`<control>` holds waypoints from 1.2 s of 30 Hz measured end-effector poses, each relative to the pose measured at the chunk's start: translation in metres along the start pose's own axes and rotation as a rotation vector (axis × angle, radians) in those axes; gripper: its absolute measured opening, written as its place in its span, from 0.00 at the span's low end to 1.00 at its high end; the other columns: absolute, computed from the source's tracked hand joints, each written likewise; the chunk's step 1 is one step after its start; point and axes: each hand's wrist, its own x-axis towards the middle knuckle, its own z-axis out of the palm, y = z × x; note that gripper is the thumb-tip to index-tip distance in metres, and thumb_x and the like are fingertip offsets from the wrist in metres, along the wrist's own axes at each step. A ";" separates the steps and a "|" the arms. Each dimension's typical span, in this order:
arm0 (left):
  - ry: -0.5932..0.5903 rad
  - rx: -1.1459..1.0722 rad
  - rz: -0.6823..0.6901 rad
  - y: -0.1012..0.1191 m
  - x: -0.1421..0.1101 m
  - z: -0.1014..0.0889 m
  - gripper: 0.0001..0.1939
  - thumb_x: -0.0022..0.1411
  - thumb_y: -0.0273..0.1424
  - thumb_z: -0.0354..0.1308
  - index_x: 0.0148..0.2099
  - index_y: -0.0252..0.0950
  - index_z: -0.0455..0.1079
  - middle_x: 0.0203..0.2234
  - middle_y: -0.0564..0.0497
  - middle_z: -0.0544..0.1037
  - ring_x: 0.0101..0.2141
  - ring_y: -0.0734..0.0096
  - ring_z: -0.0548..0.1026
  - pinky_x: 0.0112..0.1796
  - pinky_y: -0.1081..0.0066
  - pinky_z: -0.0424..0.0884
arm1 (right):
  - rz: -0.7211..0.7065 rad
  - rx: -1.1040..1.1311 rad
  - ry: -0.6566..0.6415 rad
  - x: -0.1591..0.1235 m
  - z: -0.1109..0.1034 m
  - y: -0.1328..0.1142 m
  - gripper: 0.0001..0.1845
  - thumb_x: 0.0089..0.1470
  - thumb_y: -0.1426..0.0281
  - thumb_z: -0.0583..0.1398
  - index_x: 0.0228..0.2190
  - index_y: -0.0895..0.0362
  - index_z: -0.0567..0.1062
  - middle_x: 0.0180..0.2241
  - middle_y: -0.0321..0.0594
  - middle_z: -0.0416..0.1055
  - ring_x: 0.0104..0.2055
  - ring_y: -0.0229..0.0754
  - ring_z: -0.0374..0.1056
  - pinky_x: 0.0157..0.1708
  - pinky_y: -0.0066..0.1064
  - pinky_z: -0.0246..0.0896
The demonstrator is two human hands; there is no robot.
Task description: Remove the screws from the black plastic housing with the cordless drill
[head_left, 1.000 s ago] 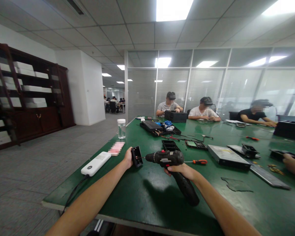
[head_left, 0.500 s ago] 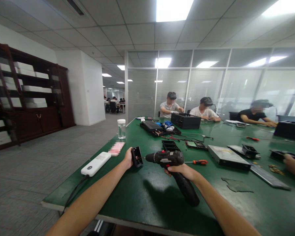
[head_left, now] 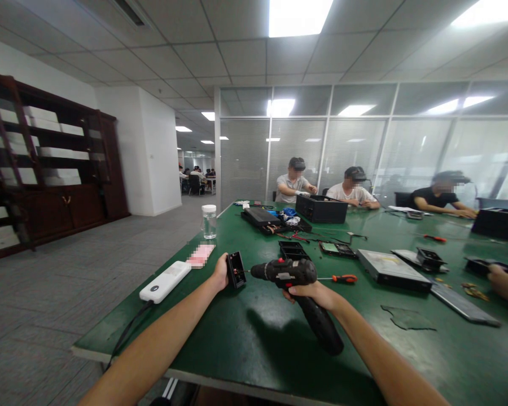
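Observation:
My left hand [head_left: 222,273] grips a small black box-shaped part [head_left: 237,270] by its left side, tilted with its open face toward the drill. Some copper-coloured bits show inside it. In my right hand [head_left: 312,294] is a black cordless drill [head_left: 285,273], held by the grip and pointing left. Its thin bit reaches to the open face of the box; whether the tip sits in a screw is too small to tell. Behind the drill lies a black open frame [head_left: 294,251], and a screwdriver with an orange and black handle [head_left: 345,279] rests to the right.
On the green table [head_left: 186,344] lie a white power bank [head_left: 166,282] with a cable, a clear jar [head_left: 209,224], a metal drive [head_left: 393,272], a glass shard [head_left: 407,318] and a black case [head_left: 320,208]. Another person's hand [head_left: 506,283] is at the right edge. Several people sit opposite.
My hands, the drill and the box hold nearly the same place. Across the table, the black case has shifted slightly to the right.

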 end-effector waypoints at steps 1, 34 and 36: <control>0.000 0.003 0.001 0.000 0.000 0.000 0.15 0.47 0.41 0.43 0.22 0.34 0.59 0.13 0.52 0.63 0.14 0.72 0.63 0.19 0.69 0.63 | 0.001 0.000 -0.001 0.000 0.000 0.000 0.13 0.43 0.66 0.54 0.29 0.65 0.67 0.24 0.39 0.62 0.26 0.34 0.58 0.30 0.29 0.53; 0.012 -0.029 -0.022 -0.001 0.002 -0.001 0.15 0.47 0.41 0.43 0.22 0.33 0.60 0.12 0.52 0.63 0.14 0.72 0.63 0.18 0.70 0.62 | 0.000 -0.017 -0.011 0.001 -0.001 0.002 0.14 0.43 0.66 0.53 0.29 0.65 0.67 0.24 0.40 0.62 0.26 0.35 0.57 0.30 0.29 0.53; 0.015 -0.016 -0.014 -0.002 0.004 -0.002 0.16 0.47 0.41 0.43 0.22 0.33 0.60 0.12 0.52 0.63 0.14 0.72 0.63 0.19 0.70 0.62 | 0.009 -0.024 -0.005 0.001 -0.001 0.002 0.14 0.43 0.65 0.53 0.30 0.65 0.66 0.24 0.40 0.61 0.26 0.35 0.57 0.30 0.29 0.53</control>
